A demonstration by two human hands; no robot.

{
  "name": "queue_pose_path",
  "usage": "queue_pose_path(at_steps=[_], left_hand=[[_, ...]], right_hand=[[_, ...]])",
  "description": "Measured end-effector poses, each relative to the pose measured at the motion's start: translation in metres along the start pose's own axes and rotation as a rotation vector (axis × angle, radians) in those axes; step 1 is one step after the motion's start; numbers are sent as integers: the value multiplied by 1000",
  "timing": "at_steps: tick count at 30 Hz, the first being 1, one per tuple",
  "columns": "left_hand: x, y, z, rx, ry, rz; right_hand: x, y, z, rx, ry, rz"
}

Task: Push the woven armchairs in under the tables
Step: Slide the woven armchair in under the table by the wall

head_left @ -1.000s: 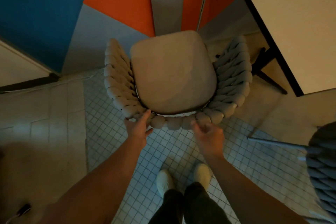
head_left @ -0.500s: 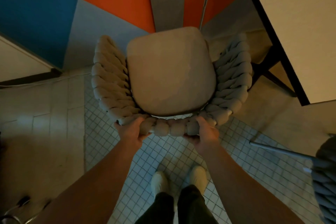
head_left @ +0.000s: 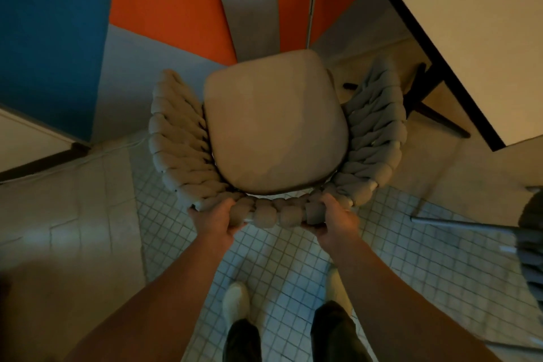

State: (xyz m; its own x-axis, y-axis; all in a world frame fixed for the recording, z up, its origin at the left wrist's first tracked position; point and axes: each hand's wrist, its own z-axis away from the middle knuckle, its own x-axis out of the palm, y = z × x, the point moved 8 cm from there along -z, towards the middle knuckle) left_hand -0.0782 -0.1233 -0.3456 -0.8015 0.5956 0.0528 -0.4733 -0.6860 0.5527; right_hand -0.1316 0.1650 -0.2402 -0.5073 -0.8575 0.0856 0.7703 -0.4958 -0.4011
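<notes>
White tiles lay under our shoes. Our left hand (head_left: 216,219) and right hand (head_left: 338,219), loose a second earlier, had clamped on the near backrest of the armchair (head_left: 276,132). It stood left of the table (head_left: 470,23), not under, ready for pushing.

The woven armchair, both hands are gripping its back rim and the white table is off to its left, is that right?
Not quite. The head view shows the white table off to the right of the woven armchair, not the left. The left hand and right hand do grip its back rim.
</notes>
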Motion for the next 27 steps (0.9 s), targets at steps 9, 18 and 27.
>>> queue_pose_path(at_steps=[9, 18, 27], left_hand=[[-4, 85, 1, 92, -117, -197], [14, 151, -24, 152, -268, -431], [11, 138, -7, 162, -197, -353]], right_hand=[[34, 72, 22, 21, 36, -201], [82, 116, 37, 33, 65, -413], [63, 115, 77, 66, -187, 423]])
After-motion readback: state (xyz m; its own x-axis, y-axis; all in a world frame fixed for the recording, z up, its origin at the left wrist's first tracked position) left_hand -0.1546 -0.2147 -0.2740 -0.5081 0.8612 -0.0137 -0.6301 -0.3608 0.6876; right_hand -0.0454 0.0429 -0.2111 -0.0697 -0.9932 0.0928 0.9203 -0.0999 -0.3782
